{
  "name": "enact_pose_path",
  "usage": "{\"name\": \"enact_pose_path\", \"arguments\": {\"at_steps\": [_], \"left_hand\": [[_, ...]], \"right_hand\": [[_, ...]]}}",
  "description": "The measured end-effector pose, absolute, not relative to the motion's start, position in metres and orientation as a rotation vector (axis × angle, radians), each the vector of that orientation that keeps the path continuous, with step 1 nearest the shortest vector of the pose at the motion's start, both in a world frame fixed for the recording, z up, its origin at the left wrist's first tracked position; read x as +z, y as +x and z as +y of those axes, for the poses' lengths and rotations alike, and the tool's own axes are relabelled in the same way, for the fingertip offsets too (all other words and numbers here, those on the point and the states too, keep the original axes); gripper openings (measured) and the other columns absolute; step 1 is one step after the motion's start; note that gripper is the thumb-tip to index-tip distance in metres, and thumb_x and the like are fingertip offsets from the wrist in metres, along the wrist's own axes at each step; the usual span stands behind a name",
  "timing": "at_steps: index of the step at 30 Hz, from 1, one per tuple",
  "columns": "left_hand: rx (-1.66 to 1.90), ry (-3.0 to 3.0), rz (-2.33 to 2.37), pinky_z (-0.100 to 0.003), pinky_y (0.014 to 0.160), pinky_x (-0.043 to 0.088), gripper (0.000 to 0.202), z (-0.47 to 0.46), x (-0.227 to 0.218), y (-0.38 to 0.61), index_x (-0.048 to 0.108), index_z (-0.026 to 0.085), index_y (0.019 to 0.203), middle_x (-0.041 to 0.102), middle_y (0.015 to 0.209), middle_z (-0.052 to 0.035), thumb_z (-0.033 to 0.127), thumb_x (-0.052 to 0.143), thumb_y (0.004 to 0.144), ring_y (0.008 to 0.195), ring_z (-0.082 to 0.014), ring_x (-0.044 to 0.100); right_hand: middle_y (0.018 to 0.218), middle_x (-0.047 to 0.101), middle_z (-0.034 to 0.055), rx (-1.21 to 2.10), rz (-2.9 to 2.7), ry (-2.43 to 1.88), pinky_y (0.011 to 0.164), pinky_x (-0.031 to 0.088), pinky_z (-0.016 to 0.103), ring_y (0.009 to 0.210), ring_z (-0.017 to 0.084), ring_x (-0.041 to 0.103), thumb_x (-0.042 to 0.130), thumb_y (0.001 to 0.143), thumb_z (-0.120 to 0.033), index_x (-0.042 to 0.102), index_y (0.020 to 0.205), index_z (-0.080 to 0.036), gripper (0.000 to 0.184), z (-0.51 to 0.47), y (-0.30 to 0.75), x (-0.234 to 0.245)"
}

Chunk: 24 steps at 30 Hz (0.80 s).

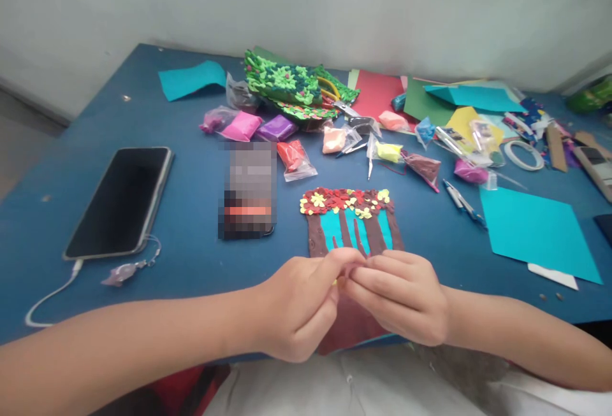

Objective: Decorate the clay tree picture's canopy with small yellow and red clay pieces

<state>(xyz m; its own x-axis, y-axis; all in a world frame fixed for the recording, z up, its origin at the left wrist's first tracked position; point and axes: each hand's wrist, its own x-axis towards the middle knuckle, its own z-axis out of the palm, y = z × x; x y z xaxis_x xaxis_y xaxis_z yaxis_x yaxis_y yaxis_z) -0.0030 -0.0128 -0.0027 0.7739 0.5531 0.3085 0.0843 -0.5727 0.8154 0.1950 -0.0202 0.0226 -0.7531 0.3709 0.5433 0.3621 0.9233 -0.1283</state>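
My left hand (306, 304) and my right hand (399, 295) meet at the fingertips, both closed in a pinch. A tiny yellow speck shows between them; whatever they hold is mostly hidden by the fingers. Directly beneath lies a clay picture (313, 234) on turquoise card, with brown clay trunks and a brown lower part. Red and yellow clay flowers cover its top edge. My hands hide the middle of this picture.
At left lies a phone (122, 202) with a charging cable. Behind are clay packets such as a red one (294, 160), a green clay-covered piece (282, 81) and pliers (344, 107). Turquoise card (538, 231) and blue-handled tweezers or compasses (463, 202) lie right. A wall backs the table.
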Motion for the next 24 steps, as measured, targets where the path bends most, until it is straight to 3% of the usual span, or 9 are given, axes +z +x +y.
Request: {"name": "enact_pose_path", "arguments": {"at_steps": [6, 11, 13, 16, 20, 24], "left_hand": [[0.861, 2.099, 0.561, -0.022, 0.063, 0.047, 0.028, -0.002, -0.004, -0.003, 0.049, 0.013, 0.108, 0.062, 0.087, -0.0057, 0.008, 0.029, 0.089, 0.072, -0.0126, 0.058], [0.821, 2.191, 0.604, -0.021, 0.062, 0.043, 0.023, 0.005, -0.005, -0.002, 0.054, 0.013, 0.101, 0.059, 0.079, -0.0023, 0.009, 0.033, 0.092, 0.069, -0.0119, 0.055], [0.823, 2.245, 0.618, -0.021, 0.059, 0.041, 0.021, 0.005, -0.008, -0.002, 0.054, 0.014, 0.096, 0.057, 0.073, -0.0008, 0.011, 0.034, 0.093, 0.064, -0.012, 0.053], [0.84, 2.302, 0.62, -0.022, 0.055, 0.038, 0.021, 0.005, -0.013, -0.002, 0.053, 0.015, 0.09, 0.055, 0.069, 0.0008, 0.014, 0.033, 0.094, 0.059, -0.0119, 0.05], [0.896, 2.347, 0.614, -0.021, 0.054, 0.038, 0.019, 0.006, -0.017, -0.001, 0.052, 0.015, 0.094, 0.054, 0.069, 0.0009, 0.012, 0.033, 0.094, 0.058, -0.0116, 0.049], [0.909, 2.305, 0.59, -0.021, 0.059, 0.045, 0.026, 0.008, -0.012, 0.001, 0.051, 0.014, 0.104, 0.058, 0.082, -0.0039, 0.004, 0.031, 0.091, 0.071, -0.0126, 0.053]], "right_hand": [[0.067, 0.061, 0.0068, -0.049, -2.345, -0.6, 0.049, 0.044, 0.027, 0.059, 0.015, 0.054, 0.047, 0.081, -0.006, 0.053, 0.089, -0.01, 0.012, -0.018, 0.204, 0.023], [0.06, 0.058, 0.003, -0.103, -2.466, -0.79, 0.049, 0.042, 0.026, 0.054, 0.014, 0.052, 0.041, 0.086, -0.01, 0.046, 0.08, -0.017, 0.011, -0.009, 0.211, 0.028], [0.065, 0.063, 0.0045, -0.211, -2.487, -0.81, 0.052, 0.044, 0.026, 0.058, 0.014, 0.056, 0.046, 0.087, -0.011, 0.05, 0.081, -0.016, 0.009, -0.006, 0.214, 0.028], [0.079, 0.069, 0.008, -0.301, -2.483, -0.761, 0.059, 0.048, 0.026, 0.068, 0.015, 0.063, 0.05, 0.086, -0.009, 0.056, 0.096, -0.01, 0.011, -0.004, 0.22, 0.025], [0.089, 0.071, 0.0107, -0.236, -2.502, -0.697, 0.062, 0.052, 0.027, 0.074, 0.017, 0.067, 0.049, 0.087, -0.008, 0.058, 0.101, -0.008, 0.016, -0.003, 0.224, 0.024], [0.089, 0.072, 0.0104, -0.23, -2.483, -0.703, 0.064, 0.053, 0.025, 0.077, 0.016, 0.067, 0.05, 0.088, -0.009, 0.058, 0.101, -0.007, 0.015, -0.002, 0.222, 0.023]]}}
